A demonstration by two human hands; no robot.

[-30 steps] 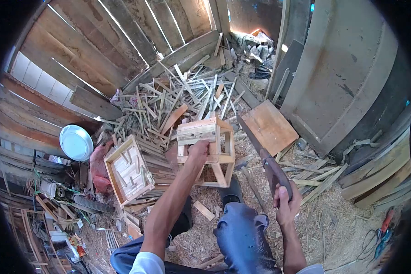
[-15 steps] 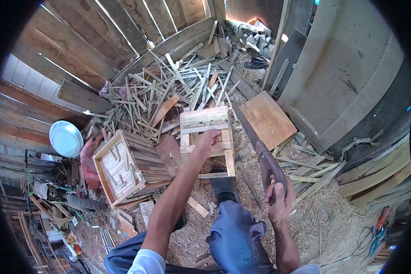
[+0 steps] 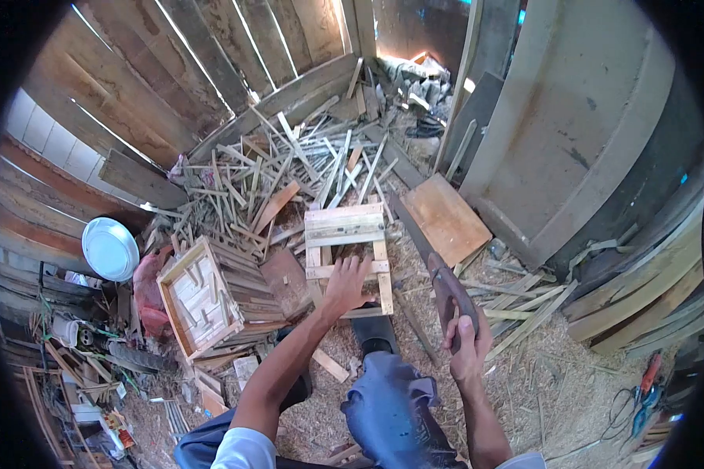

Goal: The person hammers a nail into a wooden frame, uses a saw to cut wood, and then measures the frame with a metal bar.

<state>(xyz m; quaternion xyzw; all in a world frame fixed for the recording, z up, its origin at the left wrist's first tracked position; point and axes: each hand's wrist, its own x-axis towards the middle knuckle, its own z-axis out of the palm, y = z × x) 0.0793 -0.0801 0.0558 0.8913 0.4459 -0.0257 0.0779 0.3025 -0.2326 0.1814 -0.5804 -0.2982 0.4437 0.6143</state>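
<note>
In the middle of the frame, the left hand rests its spread grip over a crossbar of a small slatted wooden stand; right of centre, the right hand wraps its grip around the handle of a handsaw, blade slanting up-left

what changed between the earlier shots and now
The wooden frame has turned, so its right side shows less. The left hand, curled against it earlier, has opened and shifted back over the lower slat. The right hand still grips the saw; the box stayed put.
</note>
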